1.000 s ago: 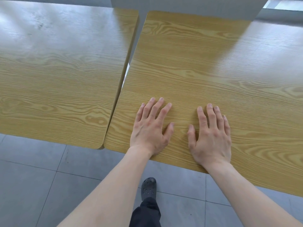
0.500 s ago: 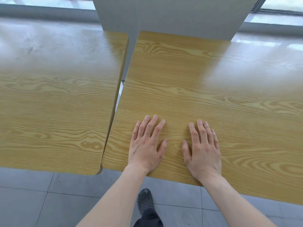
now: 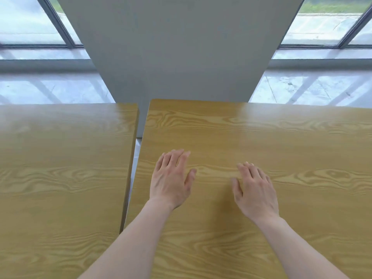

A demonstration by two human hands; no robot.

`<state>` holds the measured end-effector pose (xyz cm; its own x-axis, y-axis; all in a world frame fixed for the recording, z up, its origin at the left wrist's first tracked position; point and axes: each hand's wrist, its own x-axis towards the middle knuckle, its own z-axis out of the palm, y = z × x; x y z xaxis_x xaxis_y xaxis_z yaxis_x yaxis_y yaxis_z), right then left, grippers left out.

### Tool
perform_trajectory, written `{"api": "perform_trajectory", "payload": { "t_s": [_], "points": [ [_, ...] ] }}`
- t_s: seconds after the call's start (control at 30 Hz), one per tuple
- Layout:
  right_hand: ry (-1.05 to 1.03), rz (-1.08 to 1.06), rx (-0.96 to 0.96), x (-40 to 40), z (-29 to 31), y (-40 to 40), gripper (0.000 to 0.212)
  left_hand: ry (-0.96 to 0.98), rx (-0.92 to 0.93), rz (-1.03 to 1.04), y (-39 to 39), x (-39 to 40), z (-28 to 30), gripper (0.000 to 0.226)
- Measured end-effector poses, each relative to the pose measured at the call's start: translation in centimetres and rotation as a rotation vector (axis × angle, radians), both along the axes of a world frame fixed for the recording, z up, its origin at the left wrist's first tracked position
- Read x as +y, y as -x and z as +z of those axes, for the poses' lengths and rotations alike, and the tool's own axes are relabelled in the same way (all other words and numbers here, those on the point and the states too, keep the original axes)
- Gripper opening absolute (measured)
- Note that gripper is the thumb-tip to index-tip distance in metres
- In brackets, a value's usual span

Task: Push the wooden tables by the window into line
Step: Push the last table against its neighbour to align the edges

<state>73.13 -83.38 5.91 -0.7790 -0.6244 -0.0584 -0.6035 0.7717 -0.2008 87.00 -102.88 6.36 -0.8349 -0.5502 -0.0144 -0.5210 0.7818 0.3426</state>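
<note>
Two wooden tables stand side by side below the window. The left table (image 3: 60, 178) fills the left of the view; the right table (image 3: 281, 148) fills the right. A narrow gap runs between them, wider at the far end, and the right table's far edge lies slightly farther out than the left one's. My left hand (image 3: 171, 182) is over the right table near its left edge, palm down with fingers straight. My right hand (image 3: 255, 190) is beside it, fingers loosely spread. Whether the palms touch the wood or hover is unclear.
A grey pillar (image 3: 181, 47) rises directly behind the tables' far edges. Window panes (image 3: 30, 21) with dark frames flank it, above a pale sill (image 3: 50, 87). The tables' near edges and the floor are out of view.
The view has tilted up and forward, bringing pillar and windows in. Both hands moved farther onto the right table, away from its near edge. The gap between tables looks narrower and more parallel.
</note>
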Motion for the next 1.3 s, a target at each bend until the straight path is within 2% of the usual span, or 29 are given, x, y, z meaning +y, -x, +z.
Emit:
{"api": "perform_trajectory", "payload": {
  "t_s": [0.27,0.43,0.6,0.7,0.83,1.07,1.3],
  "points": [
    [-0.013,0.025,0.002,-7.4,1.1,11.2,0.054,0.060,-0.039,0.014,9.3,-7.6,1.1,0.058],
    [-0.048,0.038,0.007,-12.9,-0.2,17.1,0.055,0.060,-0.053,-0.005,14.2,-12.6,-0.8,0.057],
    [-0.050,0.049,0.010,-18.6,-2.1,21.4,0.067,0.083,-0.043,-0.070,19.2,-18.0,-3.2,0.059],
    [-0.067,0.084,-0.013,-22.1,-3.6,22.7,0.075,0.079,-0.075,-0.112,21.4,-20.9,-5.1,0.062],
    [-0.125,0.073,0.014,-23.7,-6.7,22.6,0.075,0.036,-0.193,-0.095,21.9,-22.3,-7.5,0.067],
    [-0.144,0.039,0.080,-23.9,-6.3,22.7,0.066,0.027,-0.157,-0.073,22.2,-22.2,-7.0,0.064],
    [-0.158,0.056,0.141,-24.0,-6.7,22.5,0.068,0.003,-0.109,-0.111,22.0,-22.4,-7.4,0.065]
  ]
}}
